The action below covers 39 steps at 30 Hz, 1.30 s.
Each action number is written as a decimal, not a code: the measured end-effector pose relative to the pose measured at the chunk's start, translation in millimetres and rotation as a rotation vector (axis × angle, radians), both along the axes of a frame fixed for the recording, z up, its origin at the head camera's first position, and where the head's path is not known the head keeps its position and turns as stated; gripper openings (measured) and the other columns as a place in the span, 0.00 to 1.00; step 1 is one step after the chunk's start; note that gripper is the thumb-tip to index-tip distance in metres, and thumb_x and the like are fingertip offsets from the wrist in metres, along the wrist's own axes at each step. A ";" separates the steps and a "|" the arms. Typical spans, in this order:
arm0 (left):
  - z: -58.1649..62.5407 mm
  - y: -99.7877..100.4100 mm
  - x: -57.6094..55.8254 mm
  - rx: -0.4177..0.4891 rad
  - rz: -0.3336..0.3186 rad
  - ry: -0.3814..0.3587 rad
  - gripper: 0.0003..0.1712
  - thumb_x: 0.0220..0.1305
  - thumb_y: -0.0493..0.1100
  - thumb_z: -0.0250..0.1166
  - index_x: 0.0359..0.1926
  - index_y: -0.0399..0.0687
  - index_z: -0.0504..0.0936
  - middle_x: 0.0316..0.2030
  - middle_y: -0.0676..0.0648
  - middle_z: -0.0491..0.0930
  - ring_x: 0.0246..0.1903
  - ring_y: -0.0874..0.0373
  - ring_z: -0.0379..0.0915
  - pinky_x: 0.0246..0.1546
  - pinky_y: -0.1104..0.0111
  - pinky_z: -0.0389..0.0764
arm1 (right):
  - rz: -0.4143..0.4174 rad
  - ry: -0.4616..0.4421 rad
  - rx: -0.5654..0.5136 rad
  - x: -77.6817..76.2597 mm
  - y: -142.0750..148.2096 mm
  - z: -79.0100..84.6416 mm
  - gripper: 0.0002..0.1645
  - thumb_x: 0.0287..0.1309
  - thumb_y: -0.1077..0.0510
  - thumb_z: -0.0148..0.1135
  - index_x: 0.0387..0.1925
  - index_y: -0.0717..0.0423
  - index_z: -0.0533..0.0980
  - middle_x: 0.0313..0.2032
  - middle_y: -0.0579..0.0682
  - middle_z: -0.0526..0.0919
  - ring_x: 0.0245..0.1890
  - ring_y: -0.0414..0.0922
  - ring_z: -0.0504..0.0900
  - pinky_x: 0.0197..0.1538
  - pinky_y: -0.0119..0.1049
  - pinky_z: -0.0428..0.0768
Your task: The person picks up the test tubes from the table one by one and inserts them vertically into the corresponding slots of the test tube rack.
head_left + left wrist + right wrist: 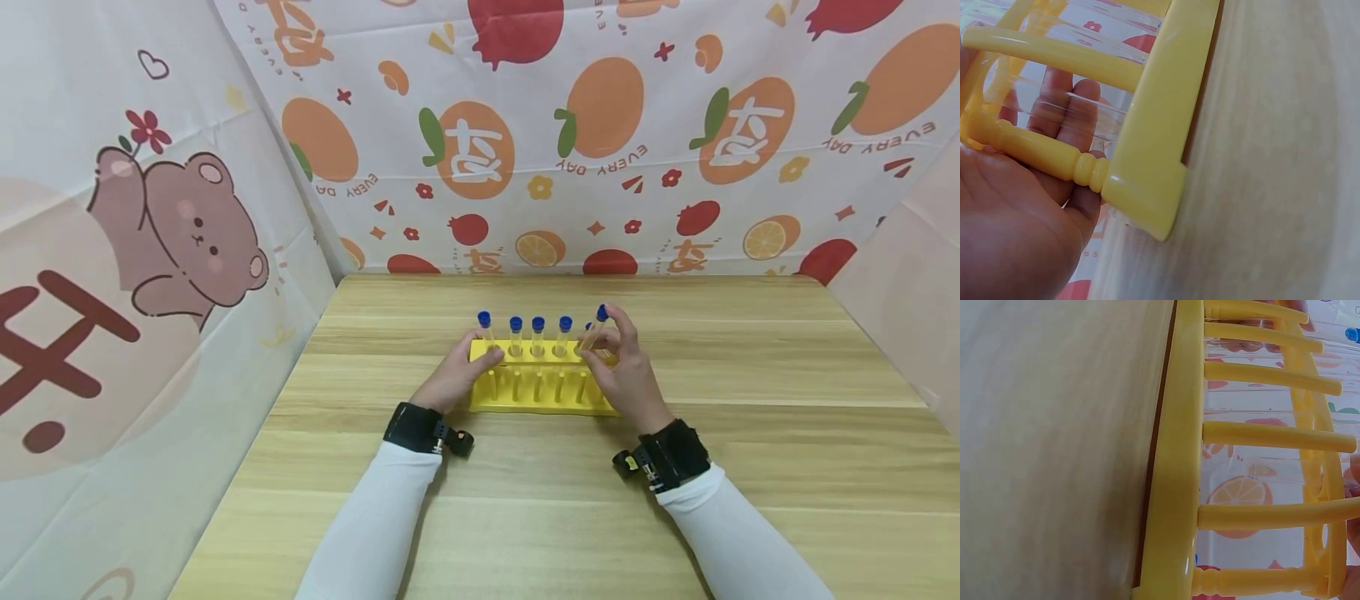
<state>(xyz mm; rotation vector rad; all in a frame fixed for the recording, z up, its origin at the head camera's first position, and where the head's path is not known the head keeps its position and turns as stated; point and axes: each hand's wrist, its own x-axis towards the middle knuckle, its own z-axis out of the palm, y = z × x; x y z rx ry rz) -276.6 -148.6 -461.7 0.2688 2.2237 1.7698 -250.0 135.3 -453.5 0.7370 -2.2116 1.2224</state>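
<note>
A yellow test tube rack (543, 408) stands on the wooden table, with several clear, blue-capped test tubes (537, 333) upright along its top row. My left hand (455, 377) grips the rack's left end, thumb on the top bar. In the left wrist view its fingers (1079, 112) pass behind the end post (1041, 150). At the right end my right hand (632, 379) holds a tilted test tube (592, 336) between index finger and thumb. The finger is at the cap; the thumb partly hides the lower end. Another blue cap (588, 326) shows behind this tube.
The wooden table (540, 517) extends around the rack on all sides. A fruit-patterned cloth (600, 208) hangs behind the far edge, and a bear-printed cloth (195, 242) hangs at the left. A row of yellow pegs (1272, 434) rises from the rack's base.
</note>
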 end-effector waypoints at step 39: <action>-1.0 0.3 -1.5 0.005 0.004 -0.006 0.31 0.67 0.62 0.61 0.61 0.50 0.65 0.57 0.46 0.72 0.56 0.51 0.67 0.64 0.56 0.66 | -0.034 -0.005 0.050 -1.8 -2.0 -1.3 0.38 0.60 0.68 0.64 0.66 0.51 0.56 0.39 0.50 0.82 0.46 0.54 0.85 0.52 0.51 0.81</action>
